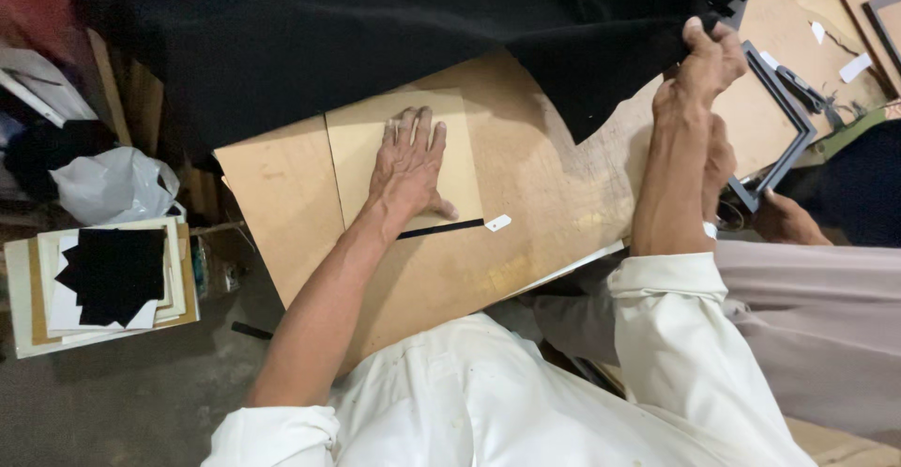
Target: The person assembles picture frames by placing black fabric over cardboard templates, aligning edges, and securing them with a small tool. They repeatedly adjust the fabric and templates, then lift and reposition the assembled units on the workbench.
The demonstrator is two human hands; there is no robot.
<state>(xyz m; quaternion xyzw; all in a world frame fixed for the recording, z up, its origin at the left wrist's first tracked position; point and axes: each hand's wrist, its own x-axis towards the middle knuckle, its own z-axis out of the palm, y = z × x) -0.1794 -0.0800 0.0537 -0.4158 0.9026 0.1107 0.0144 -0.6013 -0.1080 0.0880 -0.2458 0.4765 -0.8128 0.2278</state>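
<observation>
My left hand (408,162) lies flat, fingers spread, on a pale rectangular board (361,148) that rests on the brown wooden worktable (544,185). A thin black strip (441,229) lies just below that hand. My right hand (704,59) is raised at the upper right and pinches the edge of a large black cloth (375,26), which covers the far part of the table.
Another person's hand (784,218) holds a dark picture frame (784,115) at the right. A stack of boards with black cut pieces (113,275) sits at the left, beside a white plastic bag (113,181). A small white tag (497,223) lies on the table.
</observation>
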